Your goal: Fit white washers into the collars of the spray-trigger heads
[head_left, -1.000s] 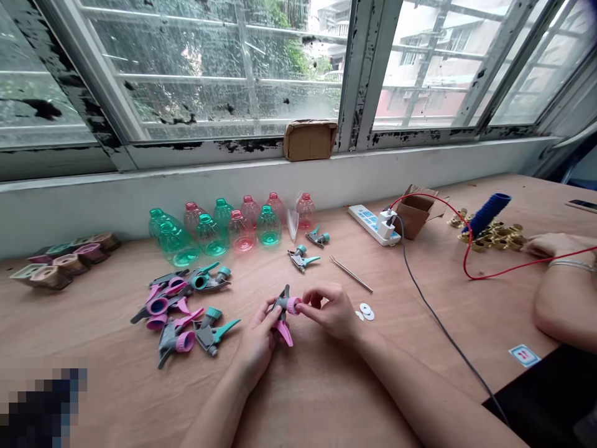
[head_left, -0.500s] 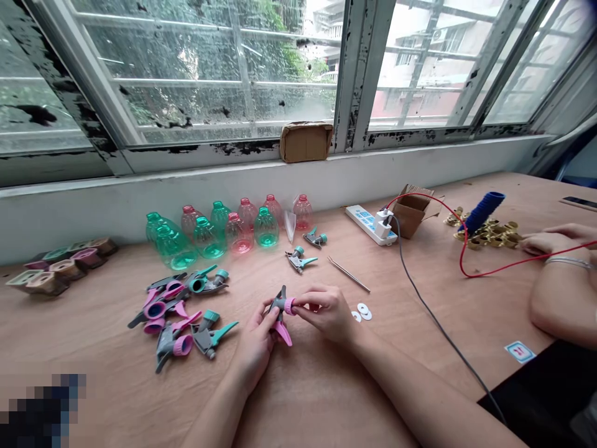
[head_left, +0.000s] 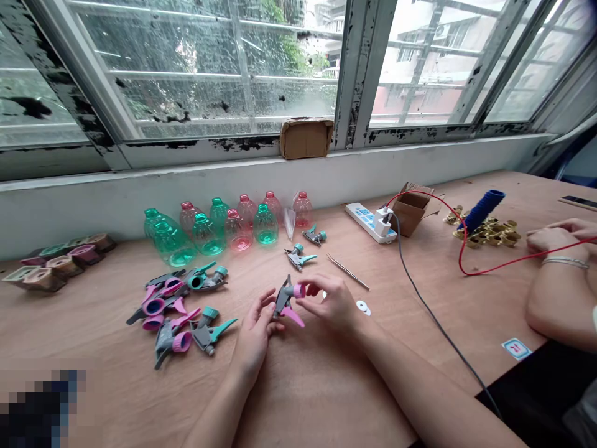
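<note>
A grey trigger sprayer head (head_left: 282, 297) with a pink collar and pink trigger is up between my hands, tilted. My right hand (head_left: 333, 305) pinches it by the pink collar. Close at its left side is my left hand (head_left: 255, 330), fingers apart and loosely curved, the thumb tip beside the grey body; whether it still touches is hard to see. White ring washers (head_left: 363, 307) lie on the table just past my right hand, partly hidden by it. Tweezers (head_left: 349, 272) lie behind them. To the left is a pile of pink-and-grey and green-and-grey sprayer heads (head_left: 173, 341).
Green and red clear bottles (head_left: 209, 235) stand along the wall. Two green sprayer heads (head_left: 299, 256) lie before them. A power strip (head_left: 370, 223), cardboard box (head_left: 411, 211) and cables are at right. Another person's arms (head_left: 557, 280) rest near brass parts (head_left: 494, 234). Coloured blocks (head_left: 60, 267) sit left.
The sprayer head has moved up and slightly right, with my right hand on its collar. My left hand's fingers have loosened from around its body.
</note>
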Available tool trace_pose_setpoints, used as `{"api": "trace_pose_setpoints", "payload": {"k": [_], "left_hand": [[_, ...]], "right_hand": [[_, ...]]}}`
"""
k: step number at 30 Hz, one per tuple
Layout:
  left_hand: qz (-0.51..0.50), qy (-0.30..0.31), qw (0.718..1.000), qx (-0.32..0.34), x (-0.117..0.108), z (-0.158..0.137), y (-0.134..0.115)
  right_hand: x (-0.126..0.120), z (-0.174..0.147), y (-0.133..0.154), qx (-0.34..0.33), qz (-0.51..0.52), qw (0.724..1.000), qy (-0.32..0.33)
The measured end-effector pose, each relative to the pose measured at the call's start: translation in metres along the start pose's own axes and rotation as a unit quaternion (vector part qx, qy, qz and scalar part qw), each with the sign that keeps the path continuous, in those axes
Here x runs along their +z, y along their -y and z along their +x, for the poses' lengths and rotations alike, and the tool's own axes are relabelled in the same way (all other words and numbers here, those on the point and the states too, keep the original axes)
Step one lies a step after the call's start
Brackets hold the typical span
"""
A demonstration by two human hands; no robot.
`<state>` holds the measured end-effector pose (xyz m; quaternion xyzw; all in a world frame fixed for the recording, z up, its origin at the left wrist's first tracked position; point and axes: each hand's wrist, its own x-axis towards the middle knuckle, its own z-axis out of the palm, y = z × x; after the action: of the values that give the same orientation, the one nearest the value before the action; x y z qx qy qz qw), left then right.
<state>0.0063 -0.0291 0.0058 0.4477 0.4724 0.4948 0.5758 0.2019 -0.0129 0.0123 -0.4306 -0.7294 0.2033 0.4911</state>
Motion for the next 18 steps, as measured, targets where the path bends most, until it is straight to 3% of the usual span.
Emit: {"api": "trace_pose_setpoints", "payload": {"k": [2, 5, 7, 9, 11, 14, 18], "left_hand": [[0.175, -0.045, 0.978, 0.109, -0.003, -0.002, -0.006], [0.443, -0.101, 0.856, 0.248, -0.009, -0.005, -0.015], [0.55, -0.141, 0.781, 0.259, -0.012, -0.004, -0.017], [0.602, -0.163, 0.748, 0.227, -0.015, -0.003, -0.017], [0.611, -0.153, 0.753, 0.191, -0.017, 0.0, -0.014], [0.579, -0.123, 0.79, 0.161, -0.02, 0.002, -0.01], [0.463, -0.049, 0.859, 0.214, -0.02, 0.003, -0.009]], "right_hand": [[-0.014, 0.01, -0.01, 0.032, 0.024, 0.998, -0.044], [-0.037, 0.03, -0.034, 0.128, 0.022, 0.982, -0.135], [-0.048, 0.044, -0.053, 0.174, -0.049, 0.967, -0.178], [-0.053, 0.054, -0.071, 0.22, -0.133, 0.95, -0.179], [-0.053, 0.059, -0.082, 0.236, -0.162, 0.943, -0.172], [-0.05, 0.057, -0.084, 0.236, -0.193, 0.939, -0.162], [-0.048, 0.041, -0.063, 0.191, -0.229, 0.942, -0.157]]}}
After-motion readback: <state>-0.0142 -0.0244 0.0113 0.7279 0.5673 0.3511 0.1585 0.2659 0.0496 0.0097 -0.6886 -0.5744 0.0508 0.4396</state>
